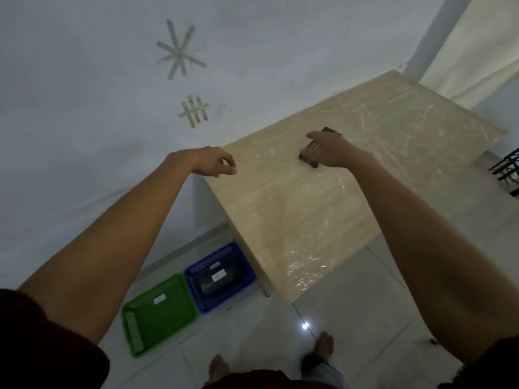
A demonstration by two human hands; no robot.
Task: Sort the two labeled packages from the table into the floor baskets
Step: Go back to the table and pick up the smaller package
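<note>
I counted two black packages: one on the table (323,220) under my right hand (334,153), with a label (314,146) showing, and one (219,279) lying in the blue basket (247,265), also labelled. There were two floor baskets side by side, the blue one and a green one (160,313) to its left. Two tape marks (179,51) were on the far wall. Both my hands, left (216,162) included, were in view.

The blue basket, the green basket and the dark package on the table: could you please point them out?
blue basket (247,269): head view, right rim.
green basket (157,321): head view, bare floor.
dark package (308,161): head view, lower edge below the fingers.
</note>
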